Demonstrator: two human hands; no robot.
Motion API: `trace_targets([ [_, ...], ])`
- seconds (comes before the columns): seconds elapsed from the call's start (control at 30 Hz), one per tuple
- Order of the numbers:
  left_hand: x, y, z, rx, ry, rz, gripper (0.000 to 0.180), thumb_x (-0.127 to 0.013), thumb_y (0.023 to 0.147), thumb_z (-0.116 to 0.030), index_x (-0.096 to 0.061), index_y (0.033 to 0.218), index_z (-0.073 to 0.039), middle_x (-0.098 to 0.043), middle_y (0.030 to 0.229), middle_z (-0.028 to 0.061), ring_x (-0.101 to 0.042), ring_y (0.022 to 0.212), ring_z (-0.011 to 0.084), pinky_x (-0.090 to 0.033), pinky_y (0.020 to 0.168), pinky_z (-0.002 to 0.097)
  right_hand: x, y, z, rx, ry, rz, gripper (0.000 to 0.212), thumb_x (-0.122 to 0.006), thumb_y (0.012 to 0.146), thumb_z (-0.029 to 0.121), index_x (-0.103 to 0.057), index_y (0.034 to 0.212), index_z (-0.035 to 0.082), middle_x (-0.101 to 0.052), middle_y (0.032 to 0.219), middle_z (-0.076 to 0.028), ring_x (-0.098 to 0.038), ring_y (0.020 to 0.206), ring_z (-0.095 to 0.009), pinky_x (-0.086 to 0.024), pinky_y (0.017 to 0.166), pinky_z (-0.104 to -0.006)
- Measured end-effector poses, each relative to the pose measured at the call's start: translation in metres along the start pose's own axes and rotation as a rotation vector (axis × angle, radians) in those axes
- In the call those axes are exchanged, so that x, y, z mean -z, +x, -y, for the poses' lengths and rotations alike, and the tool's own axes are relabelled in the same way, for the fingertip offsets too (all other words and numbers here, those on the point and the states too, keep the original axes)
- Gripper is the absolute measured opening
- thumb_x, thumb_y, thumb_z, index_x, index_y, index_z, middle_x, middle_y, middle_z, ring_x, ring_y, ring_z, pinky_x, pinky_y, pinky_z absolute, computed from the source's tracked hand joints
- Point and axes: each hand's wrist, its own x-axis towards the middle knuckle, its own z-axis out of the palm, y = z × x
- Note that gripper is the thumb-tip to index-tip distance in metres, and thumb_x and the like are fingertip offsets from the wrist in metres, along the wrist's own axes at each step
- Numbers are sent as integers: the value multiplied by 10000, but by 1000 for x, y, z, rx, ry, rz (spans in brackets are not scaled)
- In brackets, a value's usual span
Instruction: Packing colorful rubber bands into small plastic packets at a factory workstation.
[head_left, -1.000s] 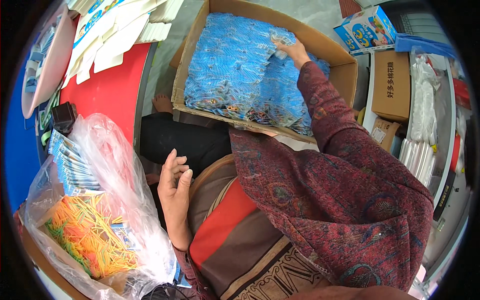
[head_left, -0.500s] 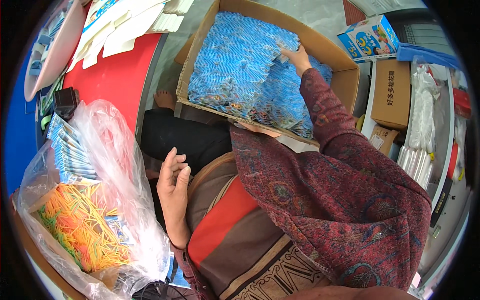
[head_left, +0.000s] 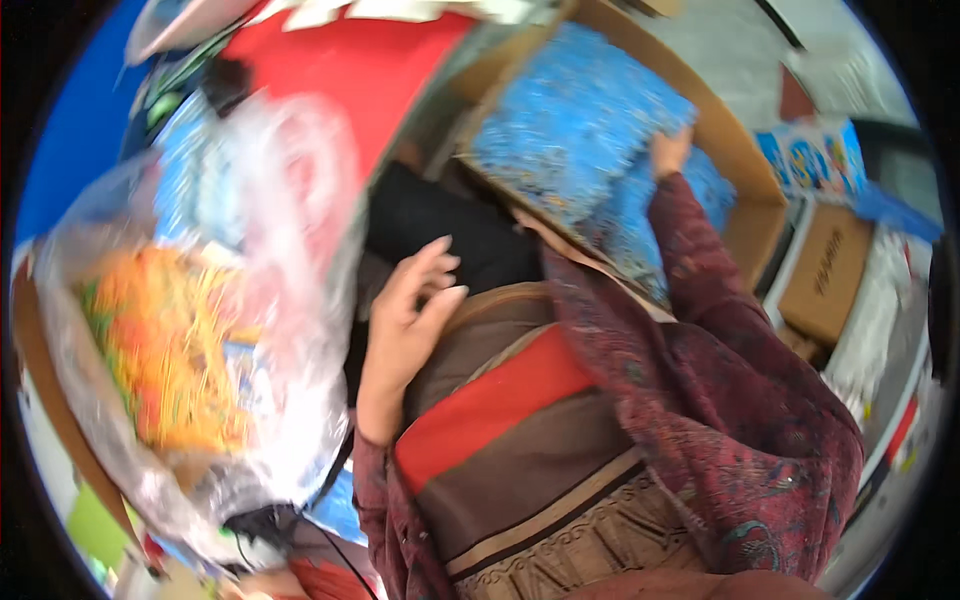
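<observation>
blue pkts | brown box | maroon paisley sleeve | clear bag, orange/green inside

The left hand rests close against the person's middle, its forearm rising from about six o'clock, fingers loosely together and pointing toward one o'clock, holding nothing. The right arm stretches far out toward one o'clock in a dark red patterned sleeve, elbow nearly straight. The right hand is at its end, fingers bent downward, grip unclear.

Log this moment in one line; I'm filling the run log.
right hand: reaching into cardboard box, on blue packets | left hand: empty, open
</observation>
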Motion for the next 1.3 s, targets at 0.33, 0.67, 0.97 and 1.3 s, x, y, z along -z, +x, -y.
trace_targets([
  [0.33,63,-45,-54,-307,49,-265,413,-598,852,11,-535,1259,-15,-592,1105,78,-588,955,152,-465,847,266,61,-27,156,61,372,178,515,-556,897,2,-371,1376,-32,-469,1355,-162,-448,1262,-233,-358,1049,-343],
  [0.67,177,16,-23,-297,322,-808,520,-627,822,-22,-445,1309,-17,-564,1189,123,-570,1081,219,-458,919,334,-53,-121,439,389,801,1311,285,-542,940,111,-582,1199,-1,-648,1118,-78,-616,969,-152,-475,847,-272],
  [0.97,200,33,-9,-312,-5,-620,621,-668,764,15,-412,1329,-28,-597,1137,113,-585,1058,191,-469,892,314,-149,-160,501,940,501,817,311,-627,882,254,-637,1117,51,-645,996,-100,-636,822,-238,-501,736,-333],
  [1.3,191,32,-7,-305,167,-740,659,-730,725,-2,-426,1309,-25,-576,1148,106,-586,1015,193,-481,862,308,-143,-163,495,1082,406,778,389,-711,803,264,-620,1127,69,-602,1033,-105,-601,923,-292,-490,787,-360],
])
